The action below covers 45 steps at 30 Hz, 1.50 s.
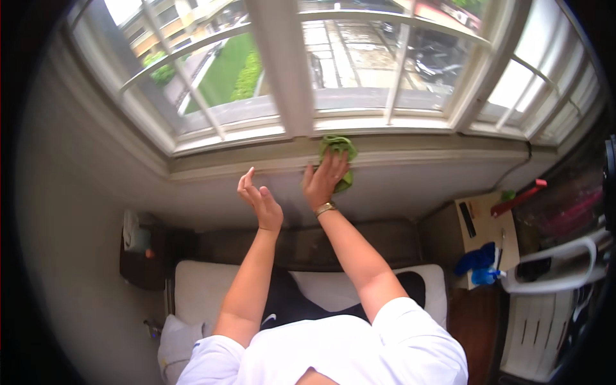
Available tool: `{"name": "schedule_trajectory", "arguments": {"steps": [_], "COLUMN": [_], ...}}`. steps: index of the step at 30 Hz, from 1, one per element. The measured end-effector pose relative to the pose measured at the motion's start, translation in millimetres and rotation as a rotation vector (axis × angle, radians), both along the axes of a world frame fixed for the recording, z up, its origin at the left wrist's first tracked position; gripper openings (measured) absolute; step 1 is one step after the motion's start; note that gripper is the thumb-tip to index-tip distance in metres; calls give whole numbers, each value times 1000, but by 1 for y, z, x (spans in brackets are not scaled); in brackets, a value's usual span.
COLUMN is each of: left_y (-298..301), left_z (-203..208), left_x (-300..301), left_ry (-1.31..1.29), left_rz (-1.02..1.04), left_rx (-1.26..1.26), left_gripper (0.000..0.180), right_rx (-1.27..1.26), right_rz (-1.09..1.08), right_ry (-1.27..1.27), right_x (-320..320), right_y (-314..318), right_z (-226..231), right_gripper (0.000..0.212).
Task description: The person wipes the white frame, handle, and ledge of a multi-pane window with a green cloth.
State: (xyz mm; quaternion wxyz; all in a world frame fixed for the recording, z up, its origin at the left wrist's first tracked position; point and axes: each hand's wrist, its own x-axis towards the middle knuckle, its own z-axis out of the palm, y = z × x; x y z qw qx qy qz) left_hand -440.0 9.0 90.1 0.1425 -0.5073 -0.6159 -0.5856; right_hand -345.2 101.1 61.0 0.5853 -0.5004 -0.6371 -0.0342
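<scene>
My right hand (326,178) presses a crumpled green cloth (345,146) against the window ledge (410,157), just below the central window post. Its fingers lie over the cloth, hiding part of it, and a watch or bracelet (325,208) circles the wrist. To the left, my left hand (262,204) is raised in front of the wall beneath the ledge. Its fingers are apart and slightly bent, and it holds nothing. White-framed windows (297,70) with thin bars rise above both hands.
Below me is a bed with a pale mattress (208,282) and a pillow (179,350). A small dark stand (138,266) is at left. At right are a cardboard-coloured box top (504,224), a blue bottle (484,276), a red-handled object (520,199) and a white plastic frame (555,285).
</scene>
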Motion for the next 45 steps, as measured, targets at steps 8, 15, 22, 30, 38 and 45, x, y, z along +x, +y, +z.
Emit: {"name": "schedule_trajectory", "arguments": {"steps": [8,15,22,30,38,45], "left_y": [-80,-113,-75,-25,30,57], "left_z": [-38,-66,-55,-42,-24,-1], "left_x": [-143,-229,-246,-129,42,169], "left_ry": [-406,-686,-1023,-784,-411,-181], "left_rz": [194,110,-177,-229,-134,-303], "left_rx": [130,20,100,-134,-188,-196], "left_gripper": [55,61,67,65,45,32], "right_rx": [165,428,454,579,436,241], "right_rz": [297,553,1040,881,578,311], "right_ry": [-408,-638,-699,-899,-922,-887], "right_x": [-181,-320,-299,-142,70,237], "right_y": [-57,-94,-69,-14,20,42], "right_z": [-19,-14,-6,-14,-4,-8], "right_gripper": [57,48,46,41,36,38]}}
